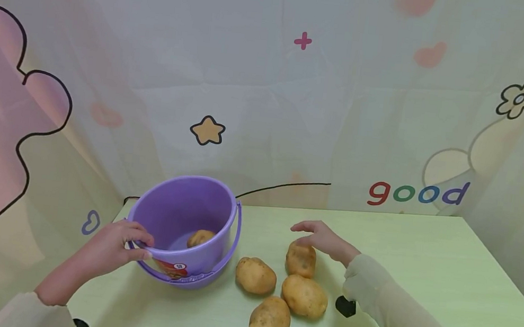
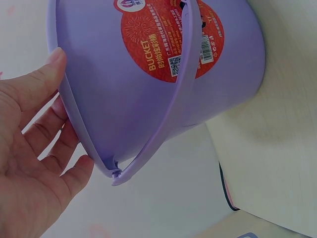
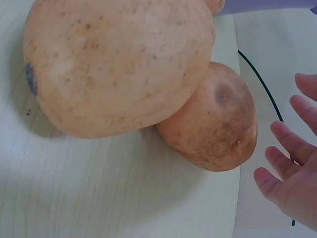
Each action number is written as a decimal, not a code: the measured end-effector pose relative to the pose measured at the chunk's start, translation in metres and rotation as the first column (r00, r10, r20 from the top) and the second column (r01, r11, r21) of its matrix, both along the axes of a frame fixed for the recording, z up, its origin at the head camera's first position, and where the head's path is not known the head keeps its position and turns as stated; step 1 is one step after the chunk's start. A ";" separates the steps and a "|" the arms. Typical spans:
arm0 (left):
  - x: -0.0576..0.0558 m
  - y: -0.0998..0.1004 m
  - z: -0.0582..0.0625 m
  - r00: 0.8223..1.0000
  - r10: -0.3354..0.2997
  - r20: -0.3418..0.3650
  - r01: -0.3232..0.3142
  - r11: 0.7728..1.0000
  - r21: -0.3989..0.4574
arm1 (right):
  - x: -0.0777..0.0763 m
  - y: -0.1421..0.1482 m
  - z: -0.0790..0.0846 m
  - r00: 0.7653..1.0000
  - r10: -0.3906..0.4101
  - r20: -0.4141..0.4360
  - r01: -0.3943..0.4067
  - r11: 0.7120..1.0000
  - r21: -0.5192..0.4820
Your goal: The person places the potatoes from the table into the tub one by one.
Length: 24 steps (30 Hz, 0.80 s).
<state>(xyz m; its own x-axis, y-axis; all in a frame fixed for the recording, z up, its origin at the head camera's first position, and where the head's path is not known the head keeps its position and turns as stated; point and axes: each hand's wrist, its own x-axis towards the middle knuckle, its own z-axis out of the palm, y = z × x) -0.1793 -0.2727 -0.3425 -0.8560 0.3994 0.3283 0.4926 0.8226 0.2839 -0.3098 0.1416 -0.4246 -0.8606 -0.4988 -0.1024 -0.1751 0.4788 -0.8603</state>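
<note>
A purple bucket (image 1: 203,264) stands on the left part of the table, its handle hanging down at the front. My left hand (image 1: 122,239) grips its near-left rim, the thumb outside and the fingers over the edge. In the left wrist view, that hand (image 2: 42,134) is at the rim beside a red label (image 2: 158,44). One potato (image 1: 200,238) lies inside the bucket. Over the farthest loose potato (image 1: 301,261), my right hand (image 1: 323,239) hovers with fingers spread. The right wrist view has its fingers (image 3: 287,139) beside that brownish potato (image 3: 213,124), nothing held.
More potatoes lie right of the bucket: one potato (image 1: 256,276) nearest it, another (image 1: 304,296) behind the front one (image 1: 269,323). The pale green table (image 1: 424,266) ends at a printed cloth backdrop (image 1: 268,105).
</note>
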 end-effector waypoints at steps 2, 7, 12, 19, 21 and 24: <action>0.000 0.000 0.000 1.000 0.002 -0.004 -0.002 1.000 -0.002 | 0.000 0.002 -0.002 1.000 -0.001 0.011 0.001 1.000 -0.003; 0.000 0.000 0.000 1.000 0.001 -0.017 -0.001 1.000 -0.007 | -0.001 0.006 -0.005 1.000 0.020 0.016 -0.020 1.000 0.007; 0.000 0.001 -0.001 1.000 -0.001 -0.024 0.001 1.000 -0.002 | -0.003 0.010 -0.010 0.998 0.042 0.048 -0.042 0.999 0.014; 0.000 0.001 -0.002 0.999 -0.010 -0.034 0.010 1.000 0.006 | -0.004 0.014 -0.013 0.997 0.044 0.064 -0.047 0.998 0.036; -0.001 0.001 -0.002 0.999 -0.010 -0.039 0.011 1.000 0.009 | -0.004 0.015 -0.014 0.997 0.047 0.066 -0.050 0.998 0.034; -0.001 0.001 -0.003 0.999 -0.009 -0.046 0.010 1.000 0.005 | -0.004 0.017 -0.015 0.996 0.054 0.072 -0.057 0.998 0.033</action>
<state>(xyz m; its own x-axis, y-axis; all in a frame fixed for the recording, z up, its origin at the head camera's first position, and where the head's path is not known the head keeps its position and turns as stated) -0.1802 -0.2721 -0.3451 -0.8361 0.4054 0.3694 0.5130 0.8164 0.2651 -0.3140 0.1587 -0.4394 -0.8217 -0.5406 -0.1804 -0.1412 0.4999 -0.8545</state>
